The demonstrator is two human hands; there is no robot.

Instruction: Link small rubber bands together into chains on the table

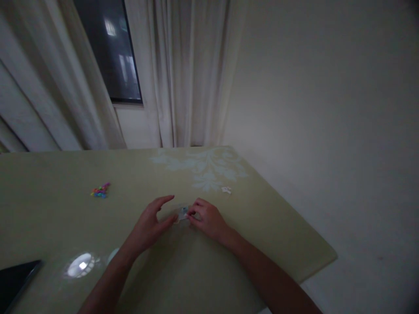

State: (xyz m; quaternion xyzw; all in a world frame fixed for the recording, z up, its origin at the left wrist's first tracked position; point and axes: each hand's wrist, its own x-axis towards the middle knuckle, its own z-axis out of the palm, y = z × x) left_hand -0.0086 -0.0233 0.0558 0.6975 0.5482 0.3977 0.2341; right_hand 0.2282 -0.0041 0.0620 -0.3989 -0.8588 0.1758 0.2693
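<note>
A small, pale, partly see-through piece [182,213] with a dark bluish spot lies on the table between my hands. My left hand [153,221] is at its left side, thumb and forefinger spread wide apart, the thumb tip by the piece's near-left edge. On the other side, my right hand [205,217] has its thumb and fingers pinched together at the piece's right edge. What sits inside that pinch is too small to make out. Whether the left thumb presses on the piece or only rests beside it, I cannot tell.
A heap of small, many-coloured pieces [101,191] lies farther left on the table [65,226]. Some small white bits [226,190] are beyond my right hand. A dark flat object [16,281] juts in at the lower left. The right table edge runs beside the wall [327,109].
</note>
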